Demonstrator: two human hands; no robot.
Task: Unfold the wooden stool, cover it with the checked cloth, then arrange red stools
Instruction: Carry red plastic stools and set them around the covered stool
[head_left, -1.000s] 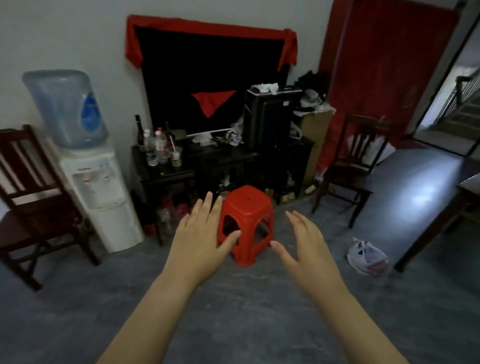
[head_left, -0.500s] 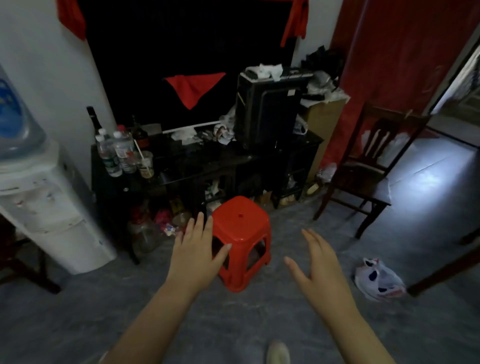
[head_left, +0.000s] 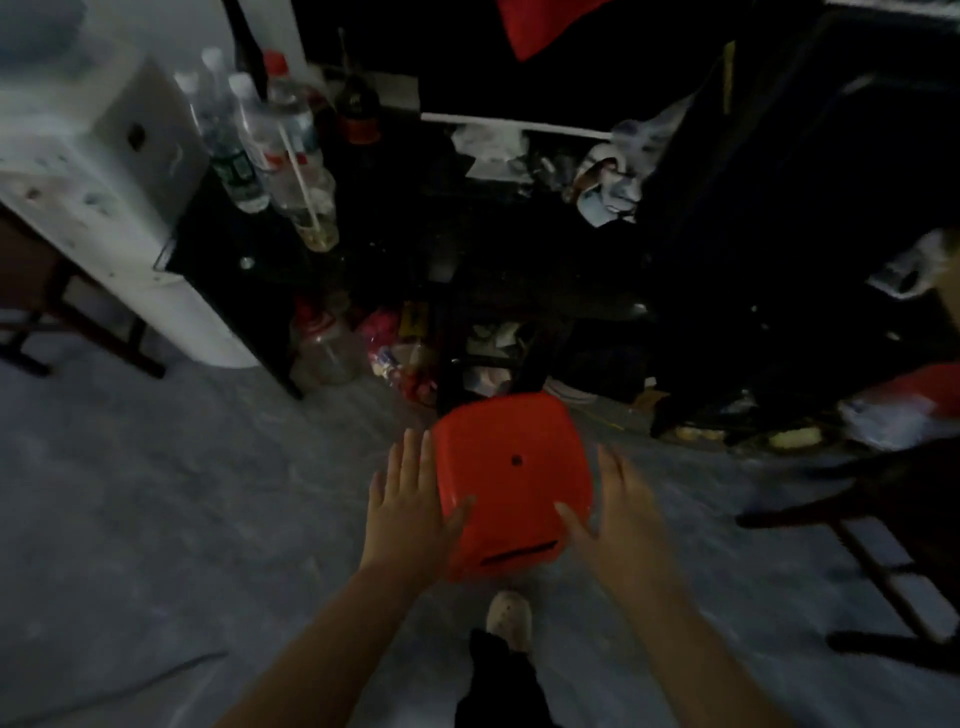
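Note:
A red plastic stool (head_left: 511, 478) stands on the grey floor just in front of me, seen from above, with a small hole in the middle of its seat. My left hand (head_left: 413, 512) is at the stool's left side, fingers straight, thumb at the seat's front left corner. My right hand (head_left: 615, 512) is at its right side, fingers straight, thumb at the front right corner. Neither hand is curled round the stool. No wooden stool or checked cloth is in view.
A dark cluttered table (head_left: 519, 249) with bottles (head_left: 265, 135) stands right behind the stool. A white water dispenser (head_left: 104, 197) is at the left. A dark wooden chair (head_left: 883, 519) is at the right. My foot (head_left: 509, 618) is below the stool.
I have stepped up to the stool and now look down on its seat. Both hands have come in to the stool's two sides, the right one closing the gap.

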